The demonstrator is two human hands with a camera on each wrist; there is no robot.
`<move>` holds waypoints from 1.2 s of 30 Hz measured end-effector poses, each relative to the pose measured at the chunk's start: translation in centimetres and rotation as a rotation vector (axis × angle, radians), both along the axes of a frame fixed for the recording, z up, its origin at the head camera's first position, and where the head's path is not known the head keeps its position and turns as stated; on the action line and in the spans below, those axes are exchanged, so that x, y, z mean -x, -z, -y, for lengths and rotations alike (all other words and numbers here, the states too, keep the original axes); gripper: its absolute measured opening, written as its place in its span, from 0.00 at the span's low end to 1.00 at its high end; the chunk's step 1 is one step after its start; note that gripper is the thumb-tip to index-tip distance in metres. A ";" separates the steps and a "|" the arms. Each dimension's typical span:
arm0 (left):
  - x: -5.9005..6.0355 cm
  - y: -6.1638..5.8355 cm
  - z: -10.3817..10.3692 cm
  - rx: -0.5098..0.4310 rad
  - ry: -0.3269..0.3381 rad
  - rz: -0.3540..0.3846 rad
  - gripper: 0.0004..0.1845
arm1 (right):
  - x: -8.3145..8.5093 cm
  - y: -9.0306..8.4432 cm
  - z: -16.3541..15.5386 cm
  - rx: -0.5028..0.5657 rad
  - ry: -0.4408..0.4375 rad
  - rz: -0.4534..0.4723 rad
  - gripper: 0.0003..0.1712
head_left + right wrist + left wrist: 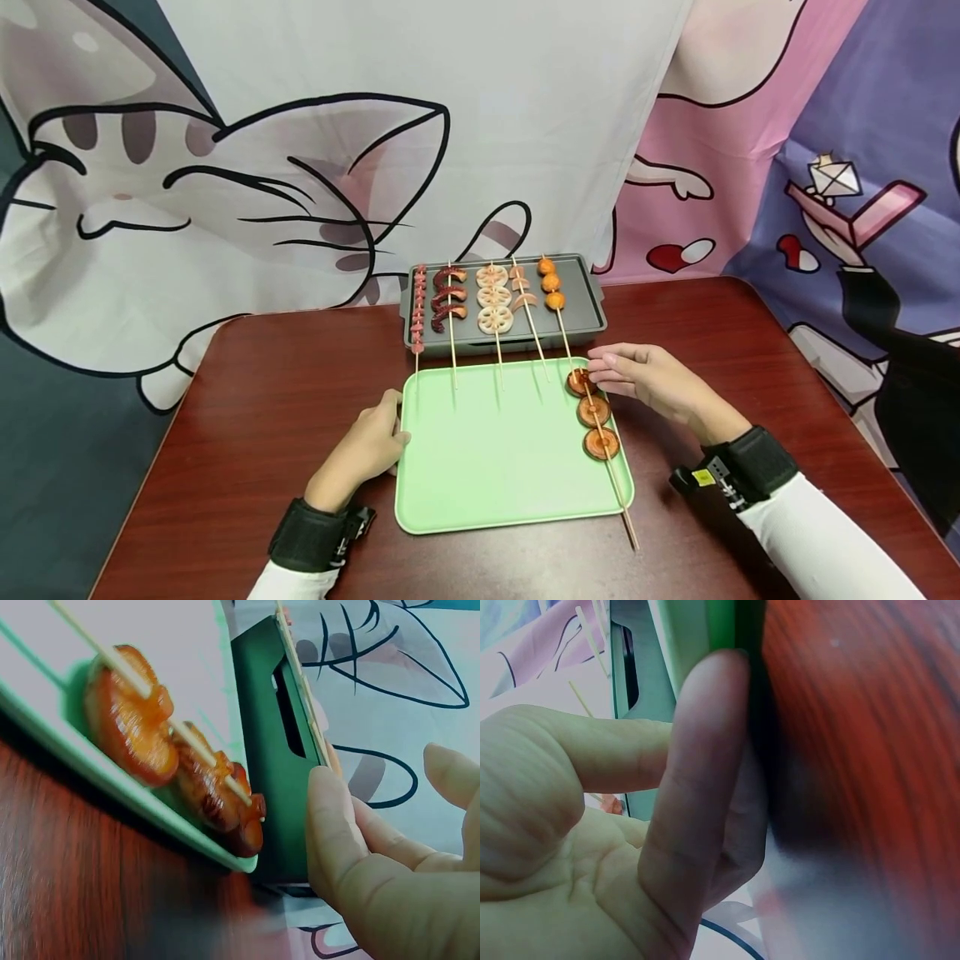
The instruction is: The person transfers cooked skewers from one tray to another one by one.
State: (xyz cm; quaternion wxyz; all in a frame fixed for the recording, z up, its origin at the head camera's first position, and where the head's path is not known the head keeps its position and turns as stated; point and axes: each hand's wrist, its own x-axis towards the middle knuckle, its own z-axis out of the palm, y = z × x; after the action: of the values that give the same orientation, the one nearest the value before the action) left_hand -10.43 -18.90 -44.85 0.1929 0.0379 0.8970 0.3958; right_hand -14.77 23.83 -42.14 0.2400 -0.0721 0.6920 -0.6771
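At the right edge of the green tray point(480, 492), your right hand point(652, 385) is hovering with its fingers loosely stretched, holding nothing; the fingertips point(603, 367) are just beside the top slice of the brown skewer point(594, 412), and I cannot tell whether they are touching it. This skewer is lying along the tray's right rim with three round slices on it, and its bare stick end is sticking out past the near corner onto the table point(247, 400). Your left hand point(367, 454) is resting at the tray's left rim, with relaxed fingers pressing against the edge and not curling around it.

If you are taking this skewer, I think it is better to pinch the stick between the slices, not the soft slices, and to lift it level, because it is lying so close to the rim that it could roll off. Keeping the left hand pressing on the tray is helping it not to slide.

Behind the tray, the grey grill pan point(585, 321) is already holding five skewers point(487, 304), whose sticks are reaching over the tray's far edge, so you are needing to stay above them. The free room is at the pan's right side and on the open table to your right.
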 end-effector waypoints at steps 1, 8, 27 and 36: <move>0.0 0.0 0.0 0.001 0.001 0.001 0.26 | 0.1 0.0 0.1 0.009 -0.007 0.010 0.35; 0.1 -0.2 0.1 0.014 0.001 -0.001 0.27 | 0.9 -0.2 0.8 0.070 -0.034 0.102 0.36; 0.1 -0.3 -0.1 0.011 -0.002 -0.003 0.26 | 1.9 0.6 2.9 0.197 -0.064 0.231 0.33; -0.1 -0.3 -0.2 0.014 -0.006 0.006 0.27 | 2.2 1.0 3.2 0.187 -0.041 0.209 0.28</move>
State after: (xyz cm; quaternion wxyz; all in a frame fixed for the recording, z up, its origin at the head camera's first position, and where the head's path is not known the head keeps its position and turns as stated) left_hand -10.35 -18.68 -44.54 0.1946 0.0329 0.8994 0.3901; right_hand -17.01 20.64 -43.10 0.3167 -0.0376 0.5953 -0.7375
